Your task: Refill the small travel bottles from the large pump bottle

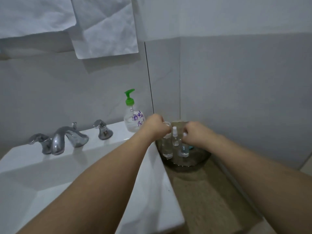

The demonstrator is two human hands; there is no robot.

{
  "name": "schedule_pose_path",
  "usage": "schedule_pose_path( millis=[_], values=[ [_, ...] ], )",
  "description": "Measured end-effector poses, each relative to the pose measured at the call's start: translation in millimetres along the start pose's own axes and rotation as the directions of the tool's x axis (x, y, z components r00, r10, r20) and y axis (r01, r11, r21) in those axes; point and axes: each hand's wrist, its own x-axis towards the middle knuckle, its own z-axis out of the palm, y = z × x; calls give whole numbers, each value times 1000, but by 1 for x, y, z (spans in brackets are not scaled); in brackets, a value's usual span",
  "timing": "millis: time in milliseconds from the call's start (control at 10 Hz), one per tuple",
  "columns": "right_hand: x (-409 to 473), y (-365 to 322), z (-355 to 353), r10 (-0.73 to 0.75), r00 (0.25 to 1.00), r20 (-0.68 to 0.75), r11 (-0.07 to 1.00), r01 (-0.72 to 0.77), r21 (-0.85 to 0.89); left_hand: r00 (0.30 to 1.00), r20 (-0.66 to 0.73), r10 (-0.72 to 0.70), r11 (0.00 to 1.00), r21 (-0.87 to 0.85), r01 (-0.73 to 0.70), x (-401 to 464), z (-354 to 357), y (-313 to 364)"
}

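1. The left hand (156, 126) has its fingers curled in a grip around the top of a small clear plastic travel bottle (167, 147), with what looks like a clear round cap or rim (166, 123) showing at its knuckles. The right hand (196, 134) is curled over the neck of a second clear travel bottle with a bluish tint (184, 150); whether it is twisting a cap or only steadying the bottle, I cannot tell.
2. Between the two hands stands a third, slimmer clear spray bottle with a white nozzle (175, 136), untouched.
3. All three stand upright in a shallow dark smoked-glass dish (202, 162). I would judge them light and easy to tip, thin-walled and slick if wet, so the body is best held low while the other hand works the cap.
4. The large clear pump bottle with a green pump head and purple handwriting (132, 115) stands just left of the left hand, near the wall. It looks partly full, heavier and steadier; the body is the place to hold it, with the pump pressed from above.
5. The dish rests on a brownish stone counter (207, 191) beside a white ceramic basin (94, 166) with chrome taps (69, 138).
6. Grey tiled walls meet in a corner behind, and white crumpled paper sheets (104, 26) hang above.
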Motion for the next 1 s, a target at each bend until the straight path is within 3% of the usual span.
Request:
schedule_pose_path(
  millis=[200, 700, 1000],
  values=[
    [4, 6, 22, 42, 989, 141, 997, -33, -66, 1000, -6, 26, 999, -33, -26, 4, 15, -11],
    [2, 5, 24, 30, 983, 180, 999, -24, -36, 996, 39, 77, 997, -15, -76, 0, 19, -14],
    [-7, -1, 0, 48, 990, 135, 998, -53, 41, 998, -20, 56, 996, -65, -57, -6, 10, -12]
  ],
)
